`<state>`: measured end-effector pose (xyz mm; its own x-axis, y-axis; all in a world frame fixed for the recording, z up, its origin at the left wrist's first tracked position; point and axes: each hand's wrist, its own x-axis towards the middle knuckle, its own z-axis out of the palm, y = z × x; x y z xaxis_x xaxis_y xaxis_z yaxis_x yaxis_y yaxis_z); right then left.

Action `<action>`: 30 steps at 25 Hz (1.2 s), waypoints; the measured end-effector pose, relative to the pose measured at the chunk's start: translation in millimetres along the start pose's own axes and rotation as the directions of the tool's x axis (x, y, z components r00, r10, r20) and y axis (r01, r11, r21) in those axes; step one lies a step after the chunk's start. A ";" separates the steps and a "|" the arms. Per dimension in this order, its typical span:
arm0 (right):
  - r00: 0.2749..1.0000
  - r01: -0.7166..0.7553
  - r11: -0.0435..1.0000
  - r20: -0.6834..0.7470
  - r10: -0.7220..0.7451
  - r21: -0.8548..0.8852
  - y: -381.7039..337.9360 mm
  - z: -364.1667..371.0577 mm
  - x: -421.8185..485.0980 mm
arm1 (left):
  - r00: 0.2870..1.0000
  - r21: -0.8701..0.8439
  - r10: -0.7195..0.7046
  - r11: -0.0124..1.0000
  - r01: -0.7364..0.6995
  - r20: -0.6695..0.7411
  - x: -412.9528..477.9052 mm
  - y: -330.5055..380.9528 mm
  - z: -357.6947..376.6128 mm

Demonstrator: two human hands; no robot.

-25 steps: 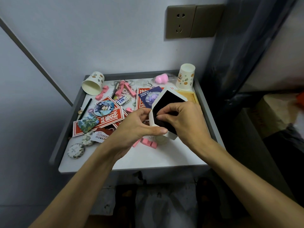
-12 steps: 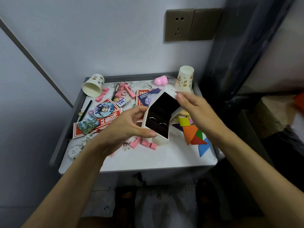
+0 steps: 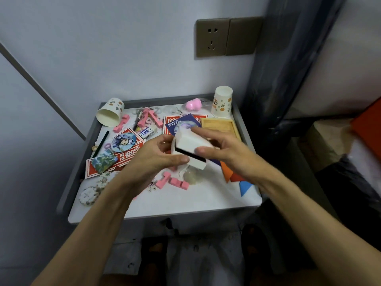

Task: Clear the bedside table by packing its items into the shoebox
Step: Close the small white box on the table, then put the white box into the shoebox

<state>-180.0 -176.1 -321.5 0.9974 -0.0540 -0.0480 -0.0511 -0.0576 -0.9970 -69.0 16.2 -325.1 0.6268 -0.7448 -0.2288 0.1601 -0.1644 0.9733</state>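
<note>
Down at the near edge of the table (image 3: 165, 209) we see bare white top, and no shoebox anywhere in the frame, so by our reckoning the packing has hardly begun. Just above centre, both hands are on one small white hinged case (image 3: 190, 144), held clear above the clutter. The left hand (image 3: 156, 159) curls round its left end with the thumb along the lower edge. The right hand (image 3: 224, 153) pinches the lid, thumb at the lower right and forefinger across the top. The case is almost shut, with only a dark slit facing us. Its long axis runs from upper left to lower right of the frame.

Beneath it we spot pink foam blocks (image 3: 175, 182) and coloured tangram pieces (image 3: 231, 174). Further back lie red cards (image 3: 123, 157), a round badge (image 3: 123, 142), an eraser (image 3: 147, 132) and a wooden tray (image 3: 219, 126). At the far rail sit a tipped paper cup (image 3: 110, 112), a pink sponge (image 3: 193, 105) and a standing paper cup (image 3: 222, 102). All of it is still to pack.
</note>
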 end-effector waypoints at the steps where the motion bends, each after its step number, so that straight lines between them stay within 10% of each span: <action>1: 0.999 -0.001 0.996 -0.041 -0.002 -0.085 -3.5 2.5 -4.5 | 1.000 -0.038 0.003 0.999 -0.004 -0.022 0.2 1.8 5.6; 15: 0.889 -0.325 0.419 -0.425 -0.171 -0.848 -161.0 -137.2 -155.3 | 0.947 -0.421 0.154 0.907 -0.023 0.280 22.6 111.2 203.6; 20: 0.595 -0.612 0.535 -0.785 -0.172 -0.582 -159.7 -255.2 -242.1 | 0.984 0.024 0.141 0.989 -0.145 0.111 49.2 130.2 317.9; 24: 0.462 -0.794 0.438 -0.887 -0.012 -0.420 -94.2 -326.4 -271.0 | 0.964 0.441 0.259 0.859 -0.260 0.063 83.2 126.8 380.7; 30: 0.473 -0.877 -0.027 -0.853 -0.221 -0.480 -21.1 -372.2 -238.0 | 0.965 0.566 0.218 0.781 -0.263 0.147 126.3 107.2 412.0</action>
<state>-435.3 -533.0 -266.6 0.4399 -0.8627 0.2494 -0.8978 -0.4295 0.0975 -287.0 -361.9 -243.1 0.5275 -0.8495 -0.0066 -0.4713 -0.2991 0.8297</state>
